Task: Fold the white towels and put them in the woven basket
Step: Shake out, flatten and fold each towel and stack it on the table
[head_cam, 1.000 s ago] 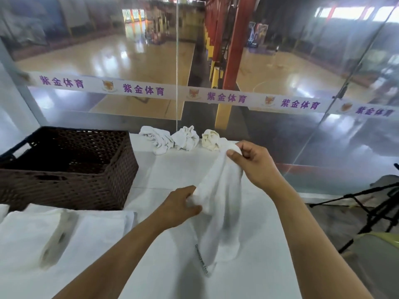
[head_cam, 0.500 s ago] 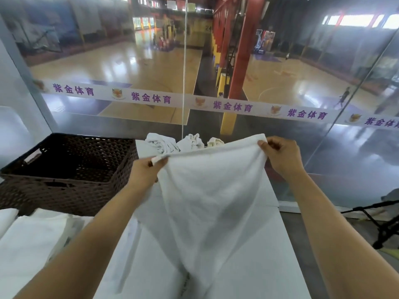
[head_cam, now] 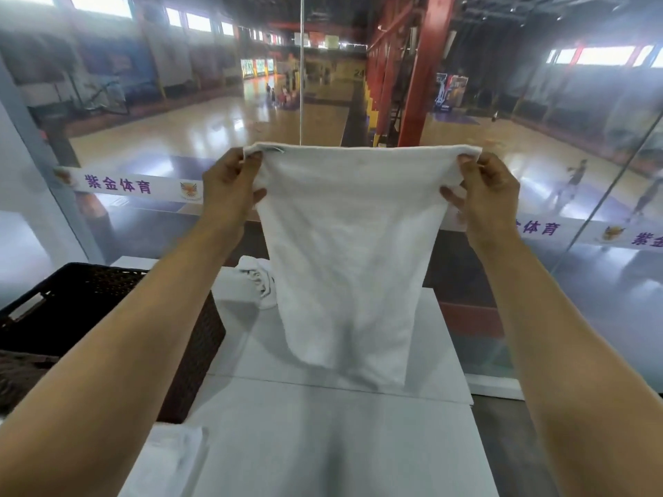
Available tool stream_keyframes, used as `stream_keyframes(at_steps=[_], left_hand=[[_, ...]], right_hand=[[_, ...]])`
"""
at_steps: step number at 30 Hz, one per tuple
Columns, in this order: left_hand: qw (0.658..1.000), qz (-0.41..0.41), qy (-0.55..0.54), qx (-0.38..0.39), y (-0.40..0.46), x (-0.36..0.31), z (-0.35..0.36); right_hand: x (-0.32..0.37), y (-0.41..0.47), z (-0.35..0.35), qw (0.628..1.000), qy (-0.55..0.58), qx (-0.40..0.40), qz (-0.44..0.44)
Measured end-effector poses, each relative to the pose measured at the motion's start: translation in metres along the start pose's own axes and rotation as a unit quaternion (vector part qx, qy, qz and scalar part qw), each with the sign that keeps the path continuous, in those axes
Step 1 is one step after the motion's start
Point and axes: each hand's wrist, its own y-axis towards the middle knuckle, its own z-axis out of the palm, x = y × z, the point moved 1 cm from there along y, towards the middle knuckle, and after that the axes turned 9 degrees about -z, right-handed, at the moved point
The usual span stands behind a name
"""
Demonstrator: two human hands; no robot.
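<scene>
we hold the white terry towel (head_cam: 344,245) unfolded above the white table (head_cam: 323,425), left hand (head_cam: 229,191) and right hand (head_cam: 488,195) pinching its top corners. a crumpled white towel (head_cam: 256,278) waits; the dark woven basket (head_cam: 71,310) shows no towels.

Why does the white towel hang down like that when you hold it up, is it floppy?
Probably very floppy: the white towel droops below the left hand and right hand, which pinch its top corners. It looks light, since fingertip pinches hold it. It likely won't slip; the cloth looks soft, not slick.
</scene>
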Motion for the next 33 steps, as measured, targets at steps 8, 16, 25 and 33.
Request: stream_keyframes(at_steps=[8, 16, 25, 33], left_hand=[[0.999, 0.03, 0.021, 0.035, -0.041, 0.023, -0.031], [0.986, -0.098, 0.11, 0.083, -0.141, 0.133, -0.125], [0.942, -0.218, 0.23, 0.113, -0.275, 0.209, -0.226], [0.903, -0.278, 0.287, 0.158, -0.342, 0.217, -0.267]], right_hand=[[0.003, -0.065, -0.02, 1.0, 0.01, -0.006, -0.024], [-0.068, -0.247, -0.065, 0.992, -0.033, 0.02, 0.12], [-0.087, -0.44, -0.105, 0.953, -0.15, -0.003, 0.262], [-0.06, -0.514, -0.131, 0.929, -0.176, -0.024, 0.325]])
